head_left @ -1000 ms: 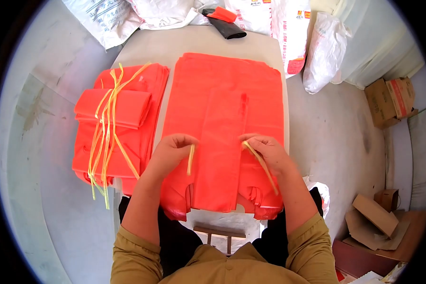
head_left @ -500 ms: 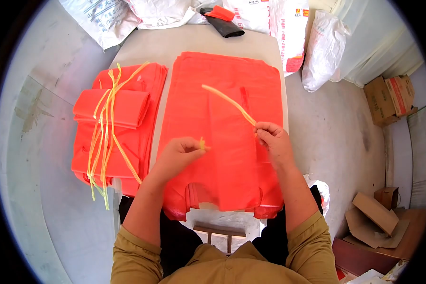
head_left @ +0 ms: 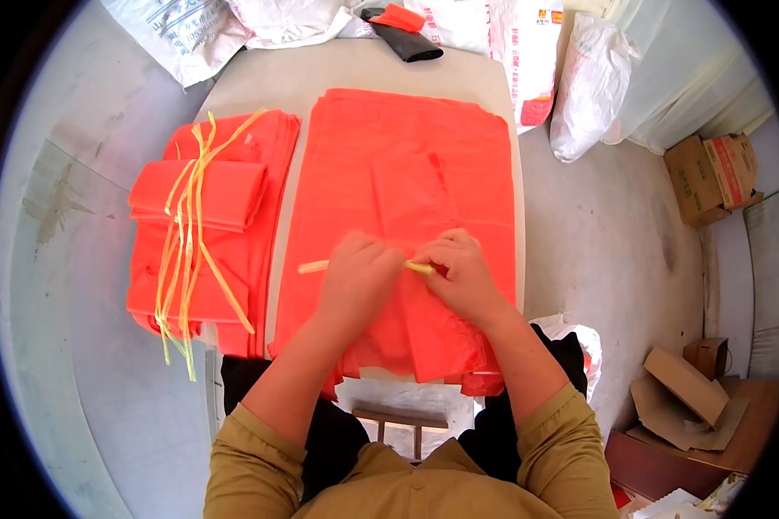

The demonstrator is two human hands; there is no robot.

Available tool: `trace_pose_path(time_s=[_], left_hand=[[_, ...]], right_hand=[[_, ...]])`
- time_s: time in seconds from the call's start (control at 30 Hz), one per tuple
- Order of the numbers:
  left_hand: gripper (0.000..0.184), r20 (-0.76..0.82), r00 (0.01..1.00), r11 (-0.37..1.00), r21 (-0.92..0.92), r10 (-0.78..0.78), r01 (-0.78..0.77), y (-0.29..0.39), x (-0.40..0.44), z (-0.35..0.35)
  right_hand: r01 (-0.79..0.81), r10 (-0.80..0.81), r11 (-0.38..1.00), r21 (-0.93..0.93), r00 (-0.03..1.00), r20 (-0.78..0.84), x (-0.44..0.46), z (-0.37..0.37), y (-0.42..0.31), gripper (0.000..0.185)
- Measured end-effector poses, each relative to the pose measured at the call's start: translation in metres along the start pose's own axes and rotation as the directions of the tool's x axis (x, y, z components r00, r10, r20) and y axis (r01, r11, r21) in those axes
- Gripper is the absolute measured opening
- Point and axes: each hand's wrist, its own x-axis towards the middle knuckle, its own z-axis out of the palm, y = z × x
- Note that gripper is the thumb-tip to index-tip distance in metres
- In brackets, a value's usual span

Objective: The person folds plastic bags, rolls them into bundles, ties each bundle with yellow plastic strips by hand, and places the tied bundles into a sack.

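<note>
A flat stack of red plastic bags (head_left: pixel 407 130) lies in front of me, with a narrower folded red strip (head_left: pixel 415 195) on top. Over the strip, my left hand (head_left: pixel 355 277) is closed on a yellow tie (head_left: pixel 313 267), one end of which sticks out to its left; the hand is blurred. My right hand (head_left: pixel 459 268) pinches the yellow tie close beside it, where a short piece shows between the hands. To the left sits another red bundle (head_left: pixel 199 195) with several yellow ties (head_left: pixel 190 251) across it.
The beige table (head_left: pixel 277 73) bears a black roll (head_left: pixel 407 43) with a red piece at its far edge. White printed sacks (head_left: pixel 532 52) stand behind it. Cardboard boxes (head_left: pixel 710 182) are on the right, and an opened carton (head_left: pixel 684 398) lies lower right.
My hands have come together over the folded strip, the left moving right and the right moving inward. The tie now runs across at the hands, and the strip's lower part is more crumpled.
</note>
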Motion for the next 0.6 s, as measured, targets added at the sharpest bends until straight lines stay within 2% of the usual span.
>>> trace_pose_path(time_s=[0.03,0.1,0.2,0.33,0.4,0.53,0.6], left_hand=[[0.012,0.017,0.989,0.980,-0.134,-0.149,0.150,0.002,-0.001,0.004],[0.009,0.109,0.902,0.822,-0.376,-0.419,0.427,0.009,-0.002,0.010],[0.010,0.238,0.841,0.677,-0.506,-0.487,0.535,0.004,-0.005,0.015],[0.009,0.250,0.868,0.755,-0.428,-0.430,0.497,0.008,-0.003,0.010],[0.009,0.209,0.911,0.825,-0.388,-0.355,0.411,0.013,-0.002,0.006],[0.012,0.228,0.914,0.808,-0.430,-0.335,0.403,0.011,-0.002,0.005],[0.011,0.244,0.905,0.803,-0.421,-0.348,0.422,0.012,0.000,0.002]], right_hand=[[0.034,-0.034,0.999,-0.019,0.999,-0.010,0.000,0.000,0.000,0.023],[0.093,-0.091,0.991,-0.096,0.996,0.019,0.001,-0.002,0.000,0.027],[0.231,-0.236,0.939,-0.254,0.972,0.010,0.004,-0.005,-0.007,0.024],[0.310,-0.343,0.878,-0.364,0.939,-0.027,0.002,-0.001,-0.011,0.023],[0.229,-0.251,0.901,-0.368,0.968,-0.011,-0.001,0.000,-0.012,0.021],[0.131,-0.134,0.931,-0.341,0.991,0.016,0.000,0.000,-0.009,0.017],[0.128,-0.116,0.975,-0.183,0.991,0.073,0.002,-0.007,-0.005,0.013]])
